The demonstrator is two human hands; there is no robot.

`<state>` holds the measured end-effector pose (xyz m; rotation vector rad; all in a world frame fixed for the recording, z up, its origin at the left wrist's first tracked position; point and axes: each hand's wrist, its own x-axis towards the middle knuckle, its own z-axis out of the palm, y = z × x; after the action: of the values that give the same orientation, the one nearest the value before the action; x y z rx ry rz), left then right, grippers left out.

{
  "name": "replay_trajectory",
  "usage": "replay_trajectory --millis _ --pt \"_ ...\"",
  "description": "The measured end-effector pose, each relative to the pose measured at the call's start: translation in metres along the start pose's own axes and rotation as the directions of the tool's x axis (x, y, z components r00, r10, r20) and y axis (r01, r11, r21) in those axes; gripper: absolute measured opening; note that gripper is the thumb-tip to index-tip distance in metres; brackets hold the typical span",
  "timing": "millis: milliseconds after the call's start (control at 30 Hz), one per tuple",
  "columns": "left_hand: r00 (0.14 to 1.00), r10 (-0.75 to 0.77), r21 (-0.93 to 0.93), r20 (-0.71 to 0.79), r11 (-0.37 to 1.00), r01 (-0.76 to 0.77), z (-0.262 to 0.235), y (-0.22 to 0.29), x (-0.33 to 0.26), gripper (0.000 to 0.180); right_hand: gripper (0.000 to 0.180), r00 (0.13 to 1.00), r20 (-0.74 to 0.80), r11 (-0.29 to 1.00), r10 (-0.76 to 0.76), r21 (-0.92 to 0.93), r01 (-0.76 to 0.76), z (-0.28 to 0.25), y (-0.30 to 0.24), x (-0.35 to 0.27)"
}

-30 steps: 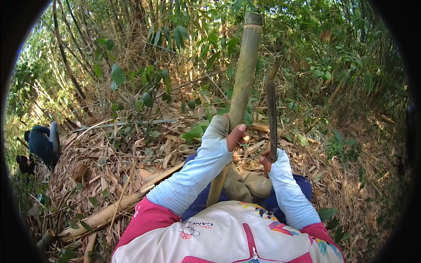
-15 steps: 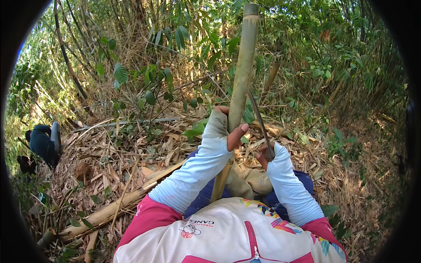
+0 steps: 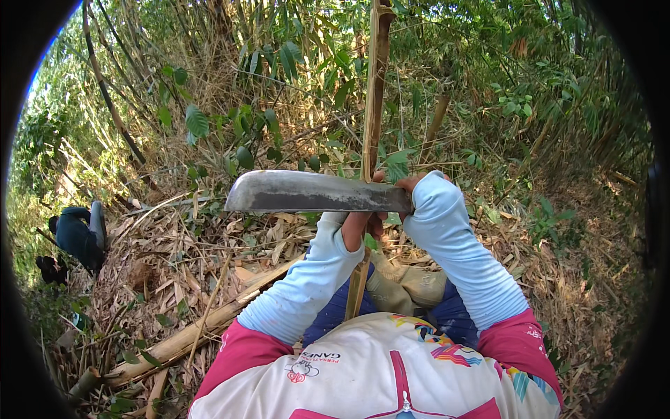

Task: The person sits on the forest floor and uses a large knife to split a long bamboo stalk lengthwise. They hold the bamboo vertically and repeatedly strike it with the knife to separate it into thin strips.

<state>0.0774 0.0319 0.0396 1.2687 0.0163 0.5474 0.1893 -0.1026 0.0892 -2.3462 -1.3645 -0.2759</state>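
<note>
An upright length of split bamboo [image 3: 373, 105] stands in front of me, its brown, rough side showing. My left hand [image 3: 357, 225] is wrapped round its lower part, half hidden behind a machete [image 3: 307, 192]. The bamboo's lower end passes down between my legs. My right hand [image 3: 413, 183] holds the machete at its handle, which is mostly hidden by the hand and sleeve. The broad grey blade points left, level, crossing in front of the bamboo and my left hand. Whether the blade touches the bamboo I cannot tell.
Dry leaves [image 3: 202, 244] cover the ground. A long bamboo pole [image 3: 181, 346] lies slantwise at the left. A dark green cloth-like bundle [image 3: 75, 234] is at the far left. Leafy saplings [image 3: 244, 129] and dense bamboo rise ahead.
The machete has swung from pointing up beside the bamboo to lying level across it, pointing left. The bamboo has turned from its smooth greenish face to its rough brown side.
</note>
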Motion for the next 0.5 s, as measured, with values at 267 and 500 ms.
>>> replay_trajectory --millis 267,500 --pt "0.994 0.048 0.038 -0.098 0.998 -0.044 0.009 -0.007 -0.006 0.025 0.041 0.992 0.13 0.964 0.009 -0.264 0.026 -0.028 -0.018 0.022" --pt "0.948 0.211 0.067 -0.239 0.977 -0.2 0.006 -0.038 0.011 0.018 0.034 0.95 0.297 0.949 0.098 -0.316 0.001 -0.032 -0.021 0.051"
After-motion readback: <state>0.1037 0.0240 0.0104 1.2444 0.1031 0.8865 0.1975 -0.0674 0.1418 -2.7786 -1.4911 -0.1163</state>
